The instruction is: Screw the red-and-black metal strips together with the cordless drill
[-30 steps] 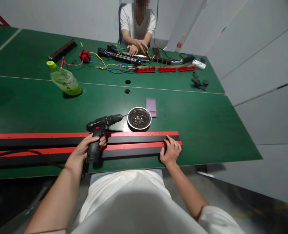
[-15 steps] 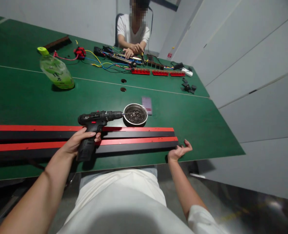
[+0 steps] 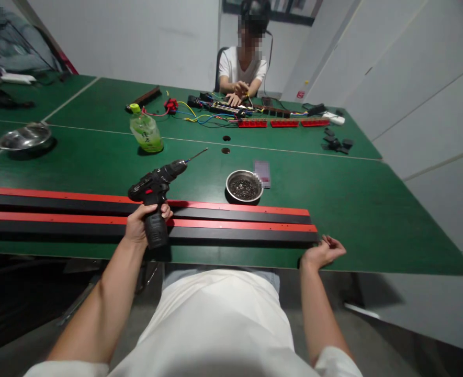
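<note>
Head: left hand (image 3: pixel 137 222) holds one drill (image 3: pixel 151 184) over two bars (image 3: pixel 247 234).

1 drill (image 3: pixel 153 187), 2 bars (image 3: pixel 231 232)

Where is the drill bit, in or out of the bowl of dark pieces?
Out: green tabletop shows between the drill bit and the bowl.

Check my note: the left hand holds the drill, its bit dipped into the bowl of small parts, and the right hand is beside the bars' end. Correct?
Not quite: the head view shows the bit clear of the bowl of small parts, to its left. The left hand does hold the drill, and the right hand is beside the end of the bars.
</note>
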A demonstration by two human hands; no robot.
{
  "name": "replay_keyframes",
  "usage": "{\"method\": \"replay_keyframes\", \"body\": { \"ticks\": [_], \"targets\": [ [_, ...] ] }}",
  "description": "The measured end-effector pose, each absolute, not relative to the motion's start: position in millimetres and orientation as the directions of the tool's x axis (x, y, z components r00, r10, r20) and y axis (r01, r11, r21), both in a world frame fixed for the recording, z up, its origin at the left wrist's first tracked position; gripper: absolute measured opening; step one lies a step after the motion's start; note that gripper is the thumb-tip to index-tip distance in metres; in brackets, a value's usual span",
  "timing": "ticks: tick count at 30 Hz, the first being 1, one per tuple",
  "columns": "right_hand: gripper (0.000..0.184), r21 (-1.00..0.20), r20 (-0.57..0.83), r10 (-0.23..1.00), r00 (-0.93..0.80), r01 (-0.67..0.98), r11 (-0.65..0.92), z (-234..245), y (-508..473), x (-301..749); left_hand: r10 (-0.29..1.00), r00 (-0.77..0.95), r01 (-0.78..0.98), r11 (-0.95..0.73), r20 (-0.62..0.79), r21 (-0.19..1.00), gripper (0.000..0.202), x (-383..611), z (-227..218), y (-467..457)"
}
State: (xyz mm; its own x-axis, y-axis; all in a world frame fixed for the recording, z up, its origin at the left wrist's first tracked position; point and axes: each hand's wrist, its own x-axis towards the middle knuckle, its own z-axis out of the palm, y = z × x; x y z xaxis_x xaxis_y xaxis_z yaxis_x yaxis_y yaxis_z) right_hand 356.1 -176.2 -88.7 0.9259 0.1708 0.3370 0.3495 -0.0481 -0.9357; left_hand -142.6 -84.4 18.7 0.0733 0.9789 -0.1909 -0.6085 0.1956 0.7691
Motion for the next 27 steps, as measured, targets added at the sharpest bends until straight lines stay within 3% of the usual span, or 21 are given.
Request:
{"method": "replay_keyframes", "body": {
  "ticks": [7,13,17,22,27],
  "targets": [
    [0.019,-0.911,0.382,0.169,0.908,0.401,-0.094,-84,-172,353,0.944,-0.269,-0.661,-0.037,-0.191,0.749,0.011,-227,47,-85],
    [0.015,-0.922,0.381,0.184,0.906,0.388,0.0,-90,-167,356,0.956,-0.281,-0.736,-0.162,-0.08,0.657,0.021,-255,61,-105],
    [0.011,-0.91,0.382,0.234,0.894,0.409,-0.074,-88,-165,355,0.967,-0.223,-0.76,-0.095,-0.12,0.643,0.019,-238,53,-111],
    [0.021,-0.892,0.364,0.324,0.873,0.427,-0.147,-81,-163,353,0.96,-0.036,-0.746,0.159,-0.277,0.646,0.014,-204,30,-98],
    [0.018,-0.906,0.298,0.347,0.89,0.377,-0.19,-76,-161,353,0.947,0.071,-0.785,0.247,-0.313,0.568,0.013,-187,12,-85]
  ]
}}
